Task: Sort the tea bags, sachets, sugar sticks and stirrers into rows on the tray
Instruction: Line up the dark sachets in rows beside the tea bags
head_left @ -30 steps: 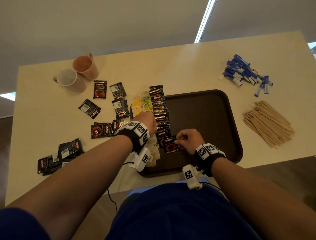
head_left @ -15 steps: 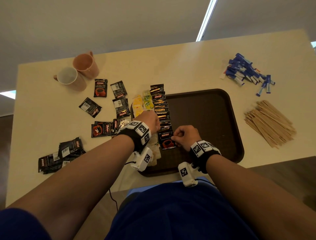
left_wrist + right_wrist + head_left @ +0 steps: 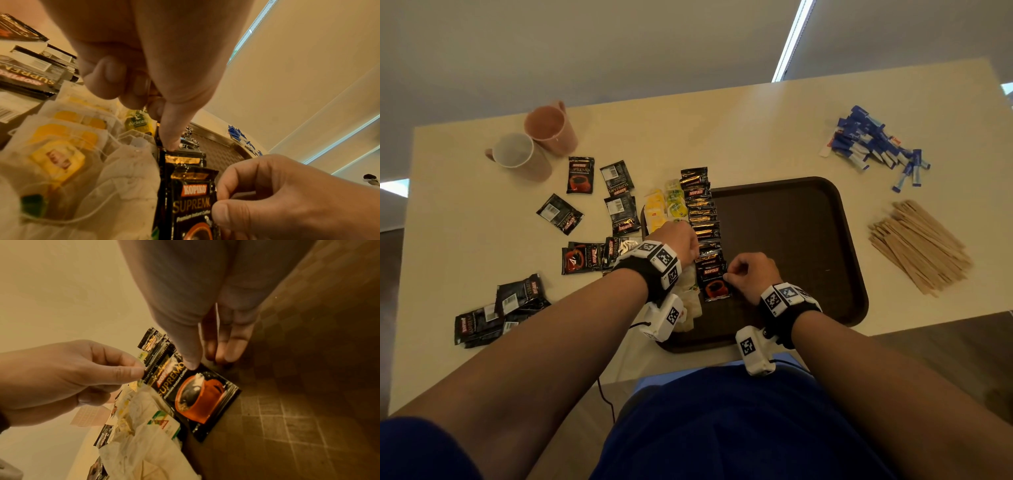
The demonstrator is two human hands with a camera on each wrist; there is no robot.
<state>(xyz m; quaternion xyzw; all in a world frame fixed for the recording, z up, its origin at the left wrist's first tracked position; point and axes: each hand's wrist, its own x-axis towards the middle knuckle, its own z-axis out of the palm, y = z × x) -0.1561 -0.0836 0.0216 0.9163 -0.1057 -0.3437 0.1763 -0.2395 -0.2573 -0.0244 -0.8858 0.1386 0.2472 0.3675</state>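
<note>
While over one tray (image 3: 808,240), left hand (image 3: 678,240) and right hand (image 3: 751,274), each grip pinched on one sachet (image 3: 715,286) (two mugs (image 3: 517,157) aside)

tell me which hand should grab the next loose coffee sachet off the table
Left, probably. The left hand sits at the brown plastic tray's left edge, beside the loose black coffee sachets; the right hand pinches the nearest row sachet.
</note>
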